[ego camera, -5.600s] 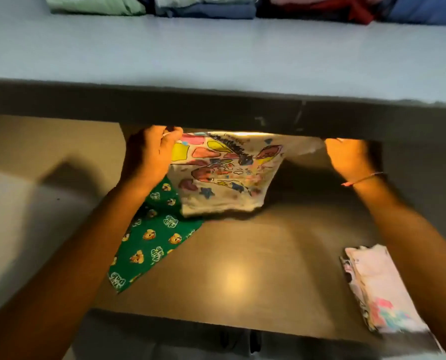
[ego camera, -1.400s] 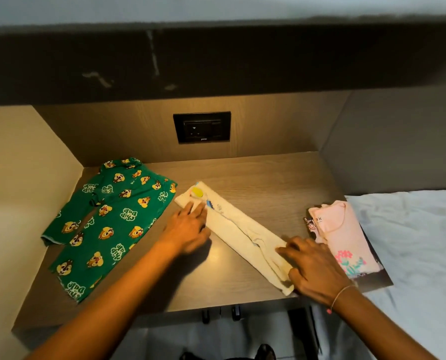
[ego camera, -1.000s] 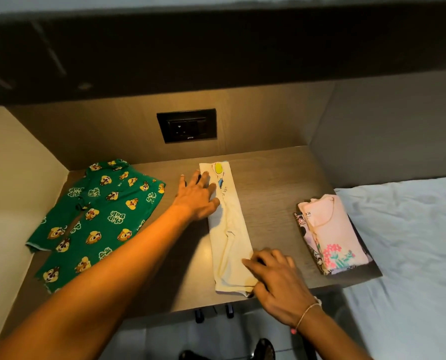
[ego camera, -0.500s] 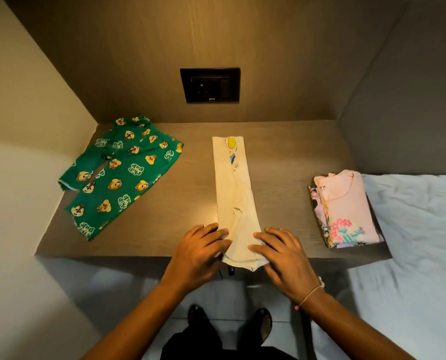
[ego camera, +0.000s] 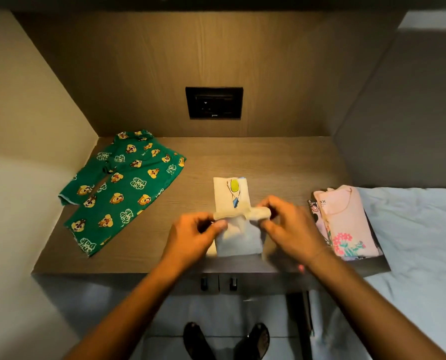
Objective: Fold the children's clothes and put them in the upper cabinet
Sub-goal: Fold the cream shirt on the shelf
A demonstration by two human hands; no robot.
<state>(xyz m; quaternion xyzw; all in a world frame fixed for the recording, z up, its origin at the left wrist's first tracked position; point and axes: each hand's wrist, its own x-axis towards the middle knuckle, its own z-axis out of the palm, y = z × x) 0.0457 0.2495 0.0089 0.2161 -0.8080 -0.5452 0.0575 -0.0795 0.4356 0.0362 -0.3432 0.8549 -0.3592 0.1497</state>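
A cream shirt [ego camera: 231, 196], already folded into a narrow strip, lies in the middle of the frame on the wooden desk [ego camera: 281, 162]. Its near end is lifted and doubled back toward the far end, which lies flat and shows a small yellow and blue print. The left hand [ego camera: 194, 236] pinches the left side of the raised fold between thumb and fingers. The right hand [ego camera: 289, 227] pinches the right side of the same fold, its fingers curled around a rolled edge of cloth. Both hands are clamped on the shirt, just below the centre of the frame, with the forearms coming up from the lower corners.

At the left of the frame, green trousers [ego camera: 123, 185] printed with cartoon chipmunks lie spread out and unfolded on the desk, well apart from the shirt. At the right, a pile of folded clothes [ego camera: 344, 222] sits near the desk's right edge; the top piece is pink with a flower print, and a patterned piece shows underneath along its left side. Beside that pile, at the right edge of the frame, is a bed [ego camera: 419, 242] with a pale blue sheet.

A black wall socket [ego camera: 214, 102] is set in the wood panel behind the desk, upper centre. At the bottom centre, the person's dark shoes [ego camera: 227, 340] stand on the floor.
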